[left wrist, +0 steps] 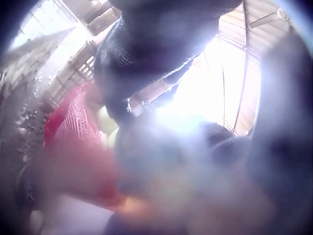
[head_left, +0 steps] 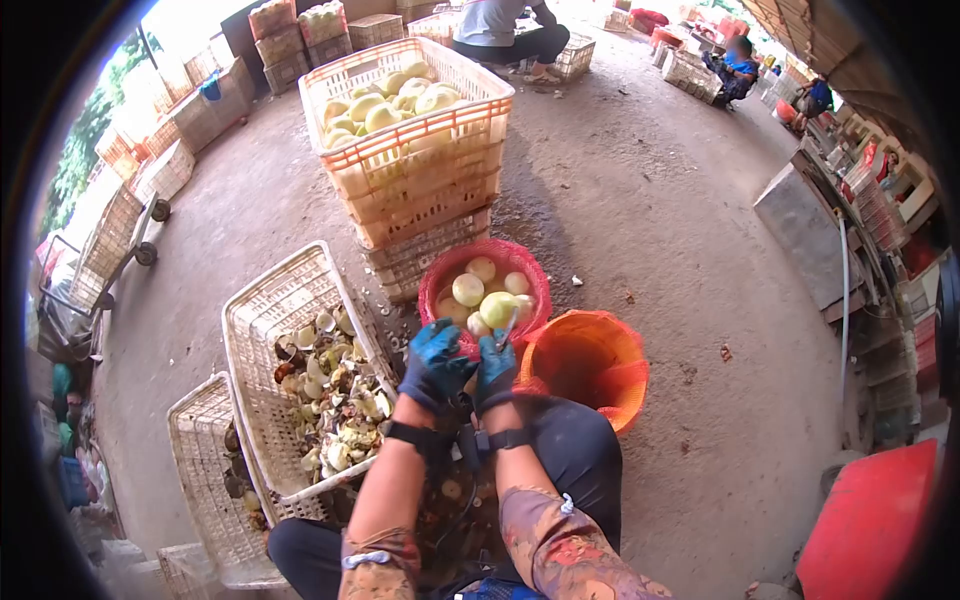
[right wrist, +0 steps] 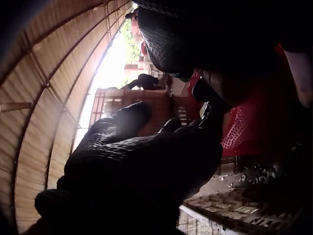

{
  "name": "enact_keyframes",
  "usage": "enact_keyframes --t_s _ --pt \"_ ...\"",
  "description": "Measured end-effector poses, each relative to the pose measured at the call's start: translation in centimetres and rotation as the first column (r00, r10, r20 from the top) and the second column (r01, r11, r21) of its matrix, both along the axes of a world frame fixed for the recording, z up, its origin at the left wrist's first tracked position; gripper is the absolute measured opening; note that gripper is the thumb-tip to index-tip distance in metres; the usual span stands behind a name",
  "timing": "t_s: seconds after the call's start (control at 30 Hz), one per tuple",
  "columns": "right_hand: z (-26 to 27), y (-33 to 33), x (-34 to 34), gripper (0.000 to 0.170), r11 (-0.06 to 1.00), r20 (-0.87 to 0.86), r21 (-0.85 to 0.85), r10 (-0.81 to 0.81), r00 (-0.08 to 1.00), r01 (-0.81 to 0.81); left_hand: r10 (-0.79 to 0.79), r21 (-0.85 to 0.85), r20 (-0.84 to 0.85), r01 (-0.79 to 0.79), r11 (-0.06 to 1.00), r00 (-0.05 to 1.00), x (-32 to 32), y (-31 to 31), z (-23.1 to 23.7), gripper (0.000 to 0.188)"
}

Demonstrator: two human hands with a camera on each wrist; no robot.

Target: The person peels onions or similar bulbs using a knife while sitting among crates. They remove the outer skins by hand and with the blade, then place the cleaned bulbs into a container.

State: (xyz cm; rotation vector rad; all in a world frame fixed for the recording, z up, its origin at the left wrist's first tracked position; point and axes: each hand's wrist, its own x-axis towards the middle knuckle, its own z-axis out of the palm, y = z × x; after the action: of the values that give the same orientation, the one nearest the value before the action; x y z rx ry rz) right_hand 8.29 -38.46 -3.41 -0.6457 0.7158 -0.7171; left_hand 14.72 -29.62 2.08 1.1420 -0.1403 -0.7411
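Blue-gloved left hand (head_left: pixel 434 368) bent, hold unclear, right hand (head_left: pixel 494 368) beside it, gripping thin tool (head_left: pixel 513 323)

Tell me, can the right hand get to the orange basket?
Probably yes: the right hand is close beside the orange basket, whose top is open, and nothing seems to stand between them.
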Motion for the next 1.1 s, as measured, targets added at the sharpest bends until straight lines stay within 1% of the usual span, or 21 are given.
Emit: enact_keyframes --t_s 0.03,0.07,0.1,0.13,0.17,0.2,0.27,0.3,0.37,0.4,0.43,0.53,0.63,0.7,0.77,0.83,0.87,0.97,1.0,1.07,1.1 --pt "1.2 1.2 -0.4 0.04 0.999 -0.044 -0.015 0.033 0.999 -0.034 0.026 0.001 -0.167 -0.026 1.0 0.986 0.4 1.3 2.2 0.034" --pt "2.2 2.0 -0.8 0.043 0.993 -0.03 0.045 0.111 0.993 -0.109 -0.037 -0.032 -0.152 0.033 0.999 0.988 1.9 3.3 2.2 0.037" --pt "3.2 3.0 -1.4 0.041 0.986 -0.04 0.065 0.154 0.987 -0.151 0.002 0.024 -0.139 0.001 1.0 0.99 2.3 5.8 5.1 0.037" --pt "4.4 4.1 -1.8 0.039 0.977 -0.046 0.084 0.201 0.979 -0.197 0.01 0.057 -0.043 -0.007 0.998 0.999 2.8 8.4 7.7 0.037" --pt "5.3 4.9 -1.9 0.038 0.964 -0.048 0.1 0.252 0.967 -0.246 0.066 0.053 -0.062 -0.063 0.997 0.996 3.2 11.2 10.0 0.039" --pt "6.0 5.5 -2.0 0.043 0.942 -0.039 0.131 0.317 0.948 -0.309 0.102 0.11 0.021 -0.104 0.988 0.995 3.4 14.2 12.3 0.043" --pt "7.5 6.4 -2.3 0.043 0.923 0.031 0.015 0.384 0.923 -0.384 0.152 0.175 0.114 -0.171 0.97 0.982 3.8 22.2 15.2 0.044" --pt "8.2 7.3 -2.1 0.043 0.895 0.073 -0.029 0.445 0.892 -0.444 0.206 0.138 0.151 -0.227 0.964 0.967 2.8 26.4 16.6 0.042" --pt "9.5 8.2 -2.3 0.045 0.809 0.327 0.009 0.553 0.766 -0.588 0.364 0.125 0.191 -0.39 0.912 0.912 0.2 34.5 18.3 0.04" --pt "12.0 8.3 -2.9 0.047 0.735 0.264 -0.057 0.664 0.7 -0.676 0.475 0.123 0.187 -0.5 0.857 0.86 -1.8 38.3 18.5 0.037" --pt "14.2 8.2 -3.5 0.047 0.63 0.233 -0.095 0.767 0.598 -0.77 0.526 0.148 0.261 -0.572 0.807 0.809 -3.6 42.6 17.4 0.035" --pt "18.8 8.4 -4.1 0.046 0.428 0.087 -0.152 0.904 0.419 -0.891 0.753 0.335 0.246 -0.782 0.525 0.611 -10.0 50.8 14.3 0.037" --pt "20.2 9.6 -4.1 0.046 0.392 -0.077 -0.188 0.908 0.411 -0.901 0.892 0.471 0.128 -0.818 0.33 0.434 -14.9 57.7 8.3 0.026" --pt "18.1 10.2 -3.3 0.045 0.41 -0.153 -0.171 0.887 0.435 -0.896 0.928 0.56 0.022 -0.774 0.297 0.372 -16.4 61.0 3.9 0.043" --pt "16.4 11.7 -2.8 0.045 0.487 -0.147 -0.079 0.857 0.494 -0.87 0.917 0.502 -0.1 -0.776 0.381 0.386 -16.5 63.2 -0.1 0.037" --pt "15.8 14.1 -2.4 0.045 0.504 -0.116 -0.003 0.858 0.501 -0.864 0.932 0.507 -0.143 -0.783 0.359 0.334 -15.2 61.7 -0.2 0.033" --pt "16.0 15.1 -2.3 0.045 0.451 -0.148 -0.031 0.881 0.45 -0.892 0.923 0.485 -0.211 -0.786 0.384 0.321 -14.2 62.2 -1.7 0.028" --pt "16.8 18.3 -2.7 0.049 0.385 -0.201 -0.064 0.898 0.39 -0.92 0.929 0.615 -0.129 -0.707 0.349 0.346 -10.4 62.7 -3.9 0.023" --pt "17.7 19.0 -2.8 0.048 0.336 -0.26 -0.082 0.902 0.346 -0.938 0.911 0.601 -0.173 -0.693 0.399 0.375 -9.1 63.1 -4.1 0.024" --pt "17.7 19.7 -2.6 0.049 0.35 -0.286 -0.062 0.891 0.353 -0.935 0.689 0.653 0.258 -0.648 0.392 0.677 -6.8 69.0 -14.1 0.028" --pt "17.8 20.0 -2.4 0.05 0.36 -0.296 -0.055 0.885 0.359 -0.931 0.765 0.708 0.189 -0.625 0.329 0.616 -4.8 66.7 -11.1 0.034"
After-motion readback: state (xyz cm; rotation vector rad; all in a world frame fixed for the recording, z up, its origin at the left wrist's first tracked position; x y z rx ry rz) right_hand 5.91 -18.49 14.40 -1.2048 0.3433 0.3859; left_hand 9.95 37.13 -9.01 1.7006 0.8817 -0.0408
